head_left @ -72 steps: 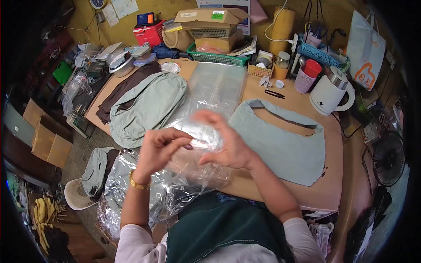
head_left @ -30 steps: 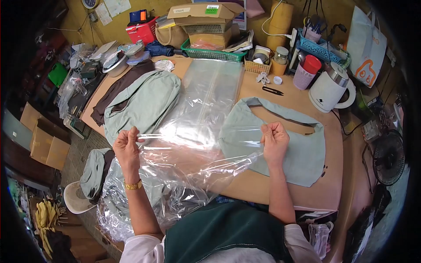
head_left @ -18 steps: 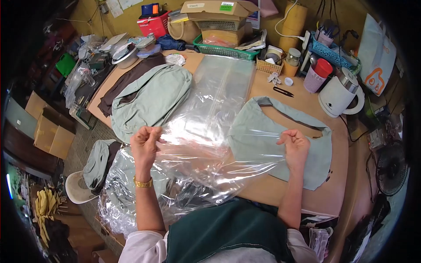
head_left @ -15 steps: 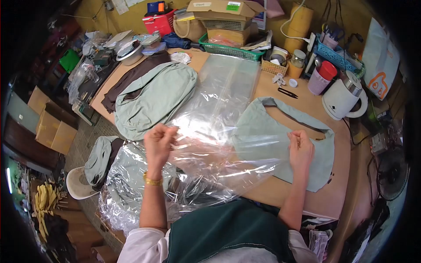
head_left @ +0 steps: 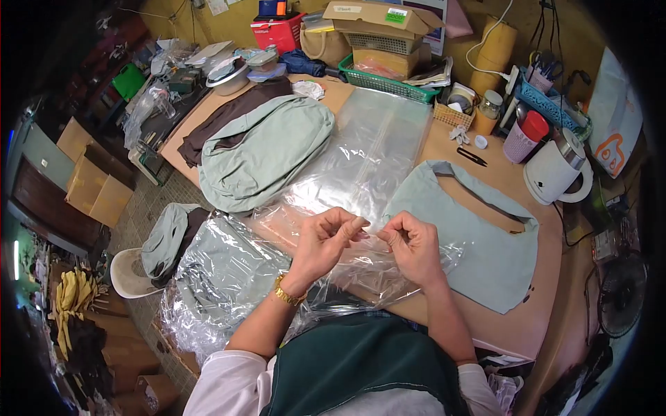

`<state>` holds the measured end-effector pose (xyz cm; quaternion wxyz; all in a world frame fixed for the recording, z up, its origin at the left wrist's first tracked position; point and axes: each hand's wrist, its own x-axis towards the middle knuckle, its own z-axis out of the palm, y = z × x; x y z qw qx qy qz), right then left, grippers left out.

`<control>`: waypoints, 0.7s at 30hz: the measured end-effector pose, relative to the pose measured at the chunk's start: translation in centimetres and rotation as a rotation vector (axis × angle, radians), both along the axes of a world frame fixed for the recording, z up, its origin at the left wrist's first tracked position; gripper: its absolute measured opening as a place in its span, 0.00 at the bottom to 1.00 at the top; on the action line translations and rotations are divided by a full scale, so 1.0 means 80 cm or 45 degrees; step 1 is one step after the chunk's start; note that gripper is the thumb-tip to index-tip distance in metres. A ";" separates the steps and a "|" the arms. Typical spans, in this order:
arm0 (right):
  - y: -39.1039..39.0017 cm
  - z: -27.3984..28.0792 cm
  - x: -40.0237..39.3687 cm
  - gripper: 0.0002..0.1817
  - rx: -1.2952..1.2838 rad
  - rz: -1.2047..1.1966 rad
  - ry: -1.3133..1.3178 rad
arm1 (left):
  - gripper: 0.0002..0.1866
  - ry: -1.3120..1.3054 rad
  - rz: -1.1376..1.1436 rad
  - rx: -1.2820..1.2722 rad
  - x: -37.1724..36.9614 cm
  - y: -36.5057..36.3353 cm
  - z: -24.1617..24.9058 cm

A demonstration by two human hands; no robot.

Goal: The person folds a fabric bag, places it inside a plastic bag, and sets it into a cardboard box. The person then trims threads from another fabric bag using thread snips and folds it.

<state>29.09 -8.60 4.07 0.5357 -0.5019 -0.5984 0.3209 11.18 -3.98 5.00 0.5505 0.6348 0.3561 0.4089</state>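
My left hand (head_left: 325, 244) and my right hand (head_left: 414, 246) are close together over the table's front part, fingers pinched on the edge of a clear plastic bag (head_left: 374, 274) that hangs crumpled below them. Right of my hands a pale green cloth bag (head_left: 479, 239) lies flat with its strap loop at the top. Beyond my hands lies a flat stack of clear plastic bags (head_left: 378, 139). Several pale green and brown cloth bags (head_left: 270, 149) are piled at the left. Plastic-wrapped green cloth (head_left: 229, 263) sits at the table's near left.
A white kettle (head_left: 555, 166), a pink cup (head_left: 520, 142) and a black thread snipper (head_left: 472, 157) are at the right. A green basket (head_left: 388, 84) with a cardboard box (head_left: 381, 19) stands at the back. A white chair (head_left: 128, 274) is at the left, a fan (head_left: 622, 295) far right.
My hands have come together from wide apart, and the plastic that was stretched between them is now bunched and slack. The view has shifted slightly.
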 end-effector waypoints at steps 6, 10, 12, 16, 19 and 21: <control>-0.002 -0.004 0.000 0.14 0.035 -0.089 -0.132 | 0.19 -0.151 0.052 -0.161 0.016 -0.005 -0.006; 0.002 -0.006 -0.030 0.17 0.510 -0.276 -0.437 | 0.26 -0.149 0.052 -0.209 0.031 0.008 -0.036; 0.002 0.003 -0.051 0.19 0.819 -0.085 -0.636 | 0.27 -0.168 -0.015 -0.186 0.047 0.009 -0.063; 0.028 -0.026 -0.014 0.20 0.576 -0.365 -0.579 | 0.26 -0.409 -0.134 -0.504 0.050 -0.019 -0.063; 0.010 -0.019 -0.039 0.20 0.728 -0.282 -0.614 | 0.25 -0.406 -0.014 -0.577 0.065 -0.017 -0.069; 0.015 -0.026 -0.031 0.18 0.863 -0.170 -0.627 | 0.25 -0.312 0.043 -0.400 0.059 -0.017 -0.062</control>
